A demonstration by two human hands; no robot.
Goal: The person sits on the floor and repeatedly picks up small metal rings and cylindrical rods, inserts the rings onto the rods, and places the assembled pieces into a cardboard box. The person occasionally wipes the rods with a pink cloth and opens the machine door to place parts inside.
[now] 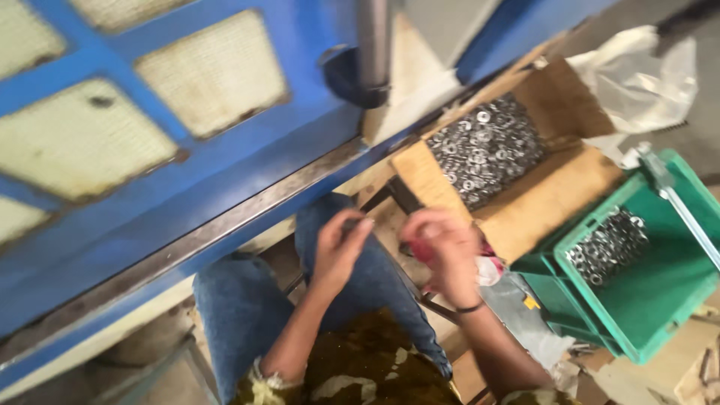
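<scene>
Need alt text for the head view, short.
A seated person in jeans holds both hands close together over the lap, left hand and right hand working something small and blurred. To the right sit a cardboard box of metal washers and a green crate holding more; a blue metal frame fills the upper left.

jeans: blue denim | shirt: olive, pale patterned | right wrist band: thin, black
</scene>
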